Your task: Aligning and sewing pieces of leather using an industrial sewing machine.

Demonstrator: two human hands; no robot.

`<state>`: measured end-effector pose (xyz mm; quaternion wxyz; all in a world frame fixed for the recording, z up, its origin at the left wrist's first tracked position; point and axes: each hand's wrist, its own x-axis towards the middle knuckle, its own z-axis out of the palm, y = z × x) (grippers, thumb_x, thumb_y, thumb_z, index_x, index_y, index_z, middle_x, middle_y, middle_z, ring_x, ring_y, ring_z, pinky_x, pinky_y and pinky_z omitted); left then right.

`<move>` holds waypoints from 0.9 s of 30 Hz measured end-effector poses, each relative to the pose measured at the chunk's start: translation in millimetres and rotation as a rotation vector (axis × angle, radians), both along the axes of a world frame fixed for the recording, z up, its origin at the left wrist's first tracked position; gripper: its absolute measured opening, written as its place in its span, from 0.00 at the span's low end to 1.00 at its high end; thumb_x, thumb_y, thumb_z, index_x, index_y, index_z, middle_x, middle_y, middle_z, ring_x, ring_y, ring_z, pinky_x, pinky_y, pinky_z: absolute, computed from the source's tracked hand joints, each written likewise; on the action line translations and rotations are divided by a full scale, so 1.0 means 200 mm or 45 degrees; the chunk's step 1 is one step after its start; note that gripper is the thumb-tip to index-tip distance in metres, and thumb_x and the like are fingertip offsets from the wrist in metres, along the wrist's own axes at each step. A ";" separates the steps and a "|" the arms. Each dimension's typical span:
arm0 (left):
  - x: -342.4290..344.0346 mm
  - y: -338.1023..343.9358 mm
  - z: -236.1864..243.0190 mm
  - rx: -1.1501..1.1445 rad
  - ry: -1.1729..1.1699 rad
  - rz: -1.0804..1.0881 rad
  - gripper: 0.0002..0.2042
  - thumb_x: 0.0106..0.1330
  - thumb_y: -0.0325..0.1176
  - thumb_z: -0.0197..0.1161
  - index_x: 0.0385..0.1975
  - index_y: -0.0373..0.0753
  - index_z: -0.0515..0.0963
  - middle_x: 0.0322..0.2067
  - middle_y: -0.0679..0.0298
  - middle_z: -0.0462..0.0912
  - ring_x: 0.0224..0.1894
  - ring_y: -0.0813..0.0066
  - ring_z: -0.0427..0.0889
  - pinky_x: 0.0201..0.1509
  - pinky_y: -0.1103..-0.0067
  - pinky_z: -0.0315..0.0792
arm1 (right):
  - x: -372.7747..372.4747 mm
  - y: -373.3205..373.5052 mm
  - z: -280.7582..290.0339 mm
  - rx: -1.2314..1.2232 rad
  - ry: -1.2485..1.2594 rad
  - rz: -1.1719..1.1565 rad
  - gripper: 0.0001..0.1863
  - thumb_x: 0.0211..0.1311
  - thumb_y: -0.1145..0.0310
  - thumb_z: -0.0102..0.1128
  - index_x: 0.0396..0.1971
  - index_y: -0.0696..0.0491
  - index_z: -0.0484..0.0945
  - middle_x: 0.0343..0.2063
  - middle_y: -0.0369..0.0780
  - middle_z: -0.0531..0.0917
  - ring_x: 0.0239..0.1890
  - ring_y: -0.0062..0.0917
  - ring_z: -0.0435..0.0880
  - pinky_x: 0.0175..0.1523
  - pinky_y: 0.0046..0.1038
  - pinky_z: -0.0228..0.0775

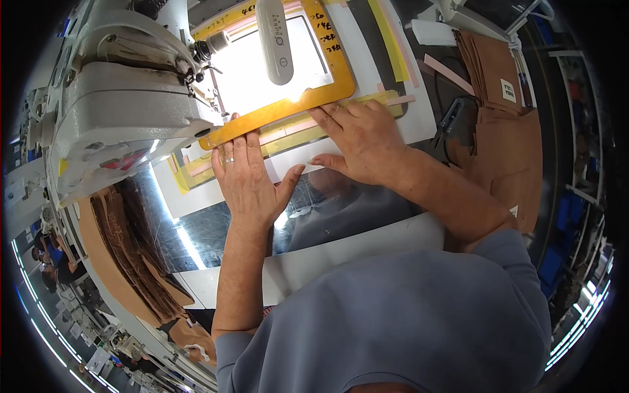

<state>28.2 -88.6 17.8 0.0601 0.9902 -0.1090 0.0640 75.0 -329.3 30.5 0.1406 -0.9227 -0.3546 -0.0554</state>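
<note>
My left hand (pixel 255 183) lies palm down, fingers extended, on a white board (pixel 413 131) with yellow and pale pink strips, its fingertips against the lower edge of an orange-yellow frame (pixel 262 120). My right hand (pixel 360 141) rests palm down at the frame's lower right edge, fingers slightly bent, thumb toward my left thumb. The frame has handwritten marks and surrounds a bright white area. A white sewing machine head (pixel 124 108) stands at the frame's left, hiding part of it, with a long white lamp (pixel 275 42) above the bright area. The board lies on a shiny metal bed (pixel 327 216).
Stacked brown cut pieces (pixel 508 164) lie at the right beside black-handled snips (pixel 449 121), pink strips and a white block (pixel 432 33). Dark brown pieces (pixel 131 255) are piled at the left. A co-worker (pixel 56 259) is at the far left among other machines and blue bins (pixel 563 242) stand far right.
</note>
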 end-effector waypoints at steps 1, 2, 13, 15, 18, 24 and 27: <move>0.00 0.00 -0.01 0.010 -0.057 -0.016 0.50 0.67 0.76 0.46 0.65 0.26 0.68 0.59 0.39 0.72 0.67 0.42 0.68 0.74 0.47 0.49 | 0.00 0.00 0.00 -0.027 0.027 -0.003 0.41 0.64 0.38 0.61 0.64 0.58 0.75 0.58 0.45 0.81 0.48 0.34 0.81 0.54 0.39 0.71; 0.00 0.00 0.00 0.010 -0.058 -0.016 0.50 0.67 0.76 0.46 0.65 0.26 0.68 0.59 0.39 0.72 0.67 0.42 0.68 0.74 0.47 0.49 | 0.00 0.00 0.00 -0.028 0.027 -0.003 0.41 0.64 0.38 0.61 0.64 0.58 0.75 0.58 0.45 0.81 0.48 0.34 0.81 0.54 0.39 0.71; 0.00 0.02 0.01 -0.104 0.002 0.004 0.50 0.65 0.77 0.47 0.65 0.28 0.69 0.62 0.41 0.73 0.68 0.43 0.68 0.75 0.47 0.47 | 0.02 0.03 -0.02 -0.094 -0.070 -0.032 0.48 0.62 0.33 0.60 0.65 0.62 0.72 0.66 0.54 0.75 0.51 0.39 0.85 0.52 0.36 0.73; 0.01 0.02 -0.01 -0.074 -0.047 -0.006 0.50 0.66 0.76 0.47 0.65 0.28 0.69 0.61 0.41 0.73 0.68 0.43 0.68 0.75 0.47 0.47 | 0.01 0.02 -0.02 -0.126 -0.030 -0.050 0.48 0.62 0.33 0.60 0.66 0.63 0.72 0.65 0.54 0.76 0.50 0.38 0.85 0.50 0.36 0.73; 0.00 0.02 -0.01 -0.066 -0.076 0.017 0.49 0.66 0.76 0.48 0.64 0.27 0.69 0.61 0.42 0.74 0.68 0.44 0.68 0.75 0.47 0.46 | 0.00 0.03 0.01 -0.217 0.080 -0.097 0.48 0.64 0.32 0.58 0.66 0.64 0.72 0.57 0.53 0.80 0.50 0.36 0.86 0.51 0.35 0.73; -0.02 0.05 0.05 0.011 0.014 0.154 0.49 0.64 0.74 0.52 0.63 0.27 0.70 0.59 0.44 0.76 0.68 0.50 0.71 0.77 0.47 0.44 | 0.00 0.06 0.02 -0.232 0.077 -0.099 0.46 0.65 0.33 0.57 0.64 0.64 0.73 0.49 0.49 0.83 0.45 0.35 0.87 0.51 0.38 0.73; -0.05 0.11 0.07 -0.026 0.029 0.196 0.48 0.63 0.73 0.55 0.62 0.27 0.73 0.58 0.47 0.78 0.68 0.52 0.72 0.79 0.48 0.43 | 0.00 0.05 0.03 -0.138 0.022 -0.092 0.41 0.61 0.41 0.67 0.60 0.63 0.73 0.49 0.49 0.83 0.39 0.41 0.87 0.42 0.41 0.75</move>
